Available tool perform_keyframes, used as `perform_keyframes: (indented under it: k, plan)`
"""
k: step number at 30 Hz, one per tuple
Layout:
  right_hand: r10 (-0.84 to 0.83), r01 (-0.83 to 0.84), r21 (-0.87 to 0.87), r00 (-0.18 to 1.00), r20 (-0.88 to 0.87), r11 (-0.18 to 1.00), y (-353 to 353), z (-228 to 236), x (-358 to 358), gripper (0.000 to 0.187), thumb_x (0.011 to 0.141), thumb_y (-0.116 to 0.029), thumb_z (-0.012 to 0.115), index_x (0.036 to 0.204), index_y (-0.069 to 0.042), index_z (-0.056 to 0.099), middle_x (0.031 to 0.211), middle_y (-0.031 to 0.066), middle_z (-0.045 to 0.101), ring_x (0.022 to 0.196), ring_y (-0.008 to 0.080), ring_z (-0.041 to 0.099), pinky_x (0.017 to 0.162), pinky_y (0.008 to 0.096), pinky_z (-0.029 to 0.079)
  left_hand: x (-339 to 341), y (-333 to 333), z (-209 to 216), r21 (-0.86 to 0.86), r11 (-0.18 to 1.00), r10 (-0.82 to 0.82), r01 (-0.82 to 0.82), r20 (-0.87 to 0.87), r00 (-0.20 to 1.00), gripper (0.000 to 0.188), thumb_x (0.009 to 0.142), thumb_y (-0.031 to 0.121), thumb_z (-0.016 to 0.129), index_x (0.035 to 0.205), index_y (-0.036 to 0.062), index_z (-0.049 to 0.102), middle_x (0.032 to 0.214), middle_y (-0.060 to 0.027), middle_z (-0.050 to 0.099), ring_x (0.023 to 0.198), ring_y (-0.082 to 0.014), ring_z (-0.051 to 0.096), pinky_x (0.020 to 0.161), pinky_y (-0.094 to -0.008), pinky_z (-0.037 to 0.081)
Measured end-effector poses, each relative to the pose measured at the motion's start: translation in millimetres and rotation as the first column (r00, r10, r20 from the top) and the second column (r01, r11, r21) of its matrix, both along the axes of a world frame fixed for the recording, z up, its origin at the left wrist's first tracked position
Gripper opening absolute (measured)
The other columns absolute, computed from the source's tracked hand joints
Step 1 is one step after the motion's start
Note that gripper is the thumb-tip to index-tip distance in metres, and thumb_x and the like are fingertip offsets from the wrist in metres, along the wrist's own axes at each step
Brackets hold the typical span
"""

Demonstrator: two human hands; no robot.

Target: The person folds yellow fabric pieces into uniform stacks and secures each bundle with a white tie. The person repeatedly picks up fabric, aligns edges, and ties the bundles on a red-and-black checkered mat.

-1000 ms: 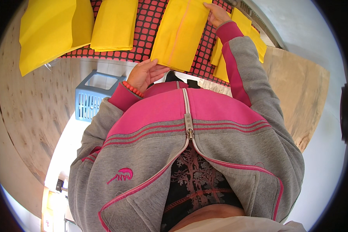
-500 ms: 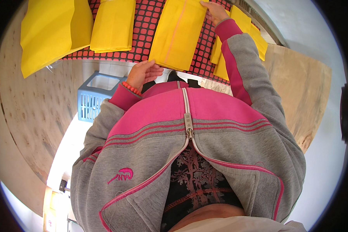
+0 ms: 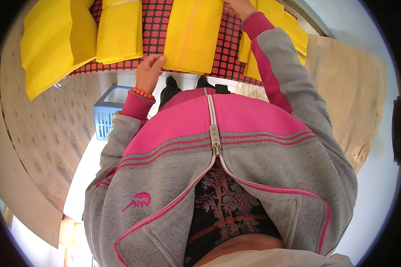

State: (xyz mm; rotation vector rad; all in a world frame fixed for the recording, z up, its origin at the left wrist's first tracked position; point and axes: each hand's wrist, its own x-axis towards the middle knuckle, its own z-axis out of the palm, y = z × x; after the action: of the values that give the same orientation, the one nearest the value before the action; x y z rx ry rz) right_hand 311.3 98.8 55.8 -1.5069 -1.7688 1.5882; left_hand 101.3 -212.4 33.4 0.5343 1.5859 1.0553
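Observation:
A folded stack of yellow fabric-like sheets (image 3: 192, 38), marked with a faint pink line lengthwise, lies in front of me on a table with a red-and-black patterned cover (image 3: 156, 22). At its near left corner, my left hand (image 3: 148, 73) pinches the edge between thumb and bent fingers; a red bead bracelet circles that wrist. My right hand (image 3: 239, 7) grips the stack's far right edge, partly cut off by the top of the picture. Whether any fingers reach beneath the sheets is hidden.
Left of the stack lie a banded yellow bundle (image 3: 119, 33) and a larger yellow folded piece (image 3: 49, 49) overhanging the table. More yellow pieces (image 3: 272, 22) lie at right. Below the table edge stands a blue plastic basket (image 3: 103, 120). Wooden boards (image 3: 343, 93) flank both sides.
My left hand has moved from the stack's near edge up to its left corner, its fingers drawing in. The stack has turned slightly, and the whole table view has shifted left.

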Motion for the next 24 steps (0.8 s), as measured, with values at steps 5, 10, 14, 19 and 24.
perform_keyframes:
  k: [5,10,14,19,24]
  plan:
    - [-0.083,0.074,-0.095,0.992,-0.096,0.993,-8,1,1,0.02,0.089,-0.025,0.066,0.095,-0.006,0.065,0.084,0.0005,0.062,0.071,0.0104,0.056,0.062,0.0271,0.048,6,2,0,-0.076,0.997,-0.024,0.024,0.001,1.0,0.03,0.093,0.03,0.059,0.11,0.0068,0.064,0.094,-0.0003,0.065,0.083,-0.0109,0.064,0.069,-0.0238,0.048]
    - [-0.099,0.088,-0.116,0.99,-0.099,0.989,-11,-5,6,0.018,0.089,-0.024,0.066,0.094,-0.007,0.065,0.08,0.0008,0.061,0.065,0.0104,0.055,0.057,0.0271,0.047,10,0,5,-0.093,0.995,-0.028,0.027,-0.011,1.0,0.032,0.094,0.028,0.056,0.113,0.0022,0.062,0.095,-0.0044,0.068,0.078,-0.0148,0.068,0.069,-0.0239,0.05]
    - [-0.035,0.028,-0.057,0.992,-0.122,0.998,-9,-15,7,0.019,0.088,-0.023,0.067,0.094,-0.005,0.064,0.077,0.0012,0.06,0.062,0.0105,0.054,0.056,0.0283,0.046,13,1,4,-0.029,0.999,-0.024,0.024,0.008,1.0,0.035,0.096,0.027,0.054,0.115,-0.0012,0.061,0.095,-0.0077,0.068,0.079,-0.0152,0.068,0.071,-0.0247,0.051]
    - [-0.028,0.031,0.039,0.996,-0.08,0.999,-11,-19,5,0.02,0.087,-0.024,0.068,0.093,-0.005,0.064,0.078,0.0025,0.063,0.064,0.0108,0.056,0.056,0.0282,0.047,11,-1,2,-0.031,0.996,-0.09,0.089,-0.048,0.995,0.036,0.097,0.027,0.052,0.115,-0.0026,0.061,0.094,-0.0097,0.068,0.079,-0.0144,0.067,0.07,-0.0244,0.051]
    - [-0.155,0.121,-0.154,0.961,-0.231,0.981,15,0,41,0.023,0.088,-0.027,0.068,0.096,-0.006,0.064,0.083,0.0034,0.067,0.072,0.0129,0.062,0.06,0.0281,0.05,8,1,-2,-0.025,0.995,-0.101,0.099,-0.067,0.993,0.032,0.096,0.024,0.052,0.107,-0.0039,0.065,0.086,-0.006,0.068,0.073,-0.0121,0.066,0.063,-0.0232,0.049]
